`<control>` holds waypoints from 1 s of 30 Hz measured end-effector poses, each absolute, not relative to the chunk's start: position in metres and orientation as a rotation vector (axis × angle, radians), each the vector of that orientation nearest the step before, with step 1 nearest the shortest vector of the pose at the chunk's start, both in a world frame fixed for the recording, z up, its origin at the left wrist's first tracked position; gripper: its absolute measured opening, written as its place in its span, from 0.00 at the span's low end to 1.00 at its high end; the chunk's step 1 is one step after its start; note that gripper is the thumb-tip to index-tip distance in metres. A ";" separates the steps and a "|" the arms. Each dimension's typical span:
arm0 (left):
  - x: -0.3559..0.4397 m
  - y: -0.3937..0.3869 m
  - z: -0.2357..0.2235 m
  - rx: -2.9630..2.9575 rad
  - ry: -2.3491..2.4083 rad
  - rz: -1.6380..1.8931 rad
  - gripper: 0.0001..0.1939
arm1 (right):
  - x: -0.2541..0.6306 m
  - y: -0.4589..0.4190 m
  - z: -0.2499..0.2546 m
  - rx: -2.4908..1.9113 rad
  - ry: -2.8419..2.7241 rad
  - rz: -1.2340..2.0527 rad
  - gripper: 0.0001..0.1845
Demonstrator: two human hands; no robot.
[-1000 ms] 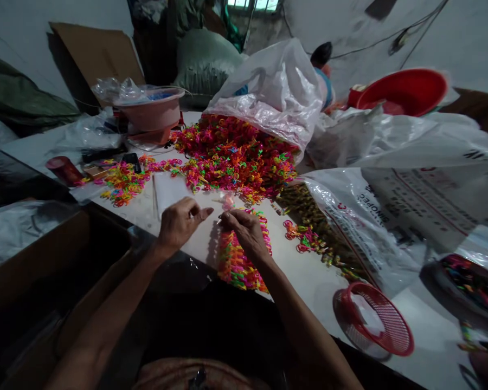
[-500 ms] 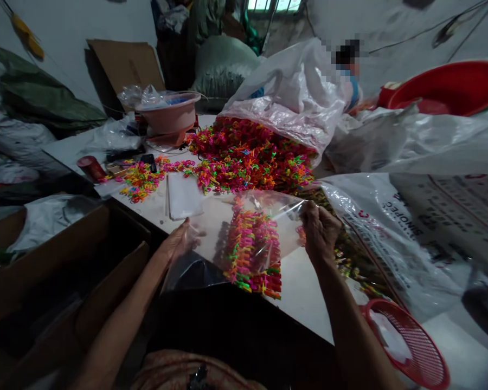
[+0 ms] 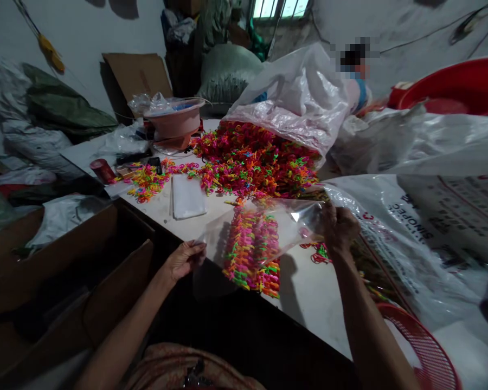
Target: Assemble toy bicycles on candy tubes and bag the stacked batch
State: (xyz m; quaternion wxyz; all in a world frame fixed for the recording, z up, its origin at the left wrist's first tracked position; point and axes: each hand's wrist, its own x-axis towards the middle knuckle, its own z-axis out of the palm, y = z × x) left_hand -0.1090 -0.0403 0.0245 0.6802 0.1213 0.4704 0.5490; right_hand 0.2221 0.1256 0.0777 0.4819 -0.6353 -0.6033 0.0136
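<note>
A clear plastic bag (image 3: 295, 222) is stretched between my two hands above the table's front edge. My left hand (image 3: 186, 258) pinches its left side. On its far right corner my right hand (image 3: 341, 227) is closed, with the fingertips partly hidden. Under the thin film lie rows of small bright plastic pieces (image 3: 252, 246) in pink, green, orange and yellow, lined up side by side; their near ends show beyond the film. Behind the rows is a big loose heap of similar pieces (image 3: 264, 160). A stack of clear bags (image 3: 189, 196) lies to the left of the rows.
A white sack (image 3: 296, 103) opens over the heap, and a person (image 3: 360, 89) is behind it. Left of me stands an open cardboard box (image 3: 73, 238). A pink basin (image 3: 177, 119) sits at the back, a red basket (image 3: 435, 346) at the near right. Printed sacks (image 3: 415, 216) cover the right side.
My right hand has moved right and slightly nearer, pulling the bag's corner along. My left hand has come lower and a little right. The view has shifted slightly.
</note>
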 end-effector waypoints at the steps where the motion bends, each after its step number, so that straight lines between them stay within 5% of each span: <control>1: -0.101 -0.041 0.027 0.291 1.080 1.274 0.16 | 0.218 0.117 0.082 -1.538 -1.487 -0.040 0.25; 4: -0.070 -0.038 0.048 0.410 1.142 1.479 0.24 | 0.189 0.068 0.095 -1.339 -1.600 -0.034 0.24; 9: -0.009 -0.023 0.090 0.635 1.041 1.560 0.25 | 0.125 -0.012 0.109 -1.014 -1.960 0.853 0.18; 13: -0.002 -0.014 0.091 0.836 0.971 1.382 0.29 | 0.135 -0.003 0.117 -0.912 -1.856 1.124 0.17; 16: -0.026 -0.005 0.080 1.216 1.349 1.347 0.30 | 0.169 0.023 0.124 -1.053 -1.730 0.786 0.11; 19: -0.041 0.007 0.080 1.680 1.935 1.274 0.22 | 0.186 0.035 0.128 -1.142 -1.719 0.495 0.02; 21: -0.035 0.016 0.092 1.983 2.151 1.236 0.20 | 0.180 0.032 0.132 -1.107 -1.833 0.477 0.06; 23: -0.019 0.026 0.111 2.305 2.148 1.185 0.21 | 0.168 0.028 0.137 -1.077 -1.957 0.389 0.11; 25: -0.004 0.039 0.132 2.531 2.051 1.092 0.12 | 0.159 0.028 0.143 -1.169 -2.033 0.183 0.13; 30: -0.003 0.064 0.163 2.516 2.090 1.379 0.10 | 0.185 0.064 0.136 -1.713 -1.945 -0.155 0.06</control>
